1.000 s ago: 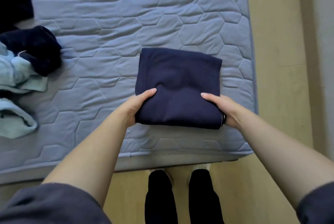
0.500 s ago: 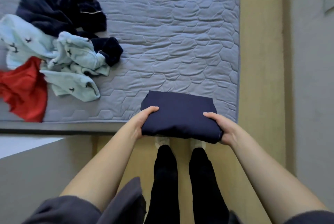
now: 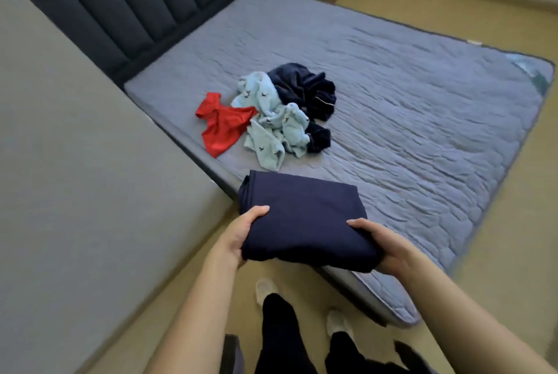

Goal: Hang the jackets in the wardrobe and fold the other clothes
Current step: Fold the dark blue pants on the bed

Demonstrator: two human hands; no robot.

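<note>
Over the bed edge (image 3: 359, 283), folded navy garment (image 3: 302, 216) in the grip of left hand (image 3: 238, 237) and right hand (image 3: 383, 248)

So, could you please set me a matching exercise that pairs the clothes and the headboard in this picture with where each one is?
Things:
1. folded navy garment
2. red garment
3. light blue garment
4. headboard

Places:
A. upright, at the end of the mattress
B. gripped by the left hand and right hand
C. crumpled, leftmost on the mattress
D. crumpled, between the red garment and the dark fleece

Pairs: 1-B, 2-C, 3-D, 4-A.
</note>
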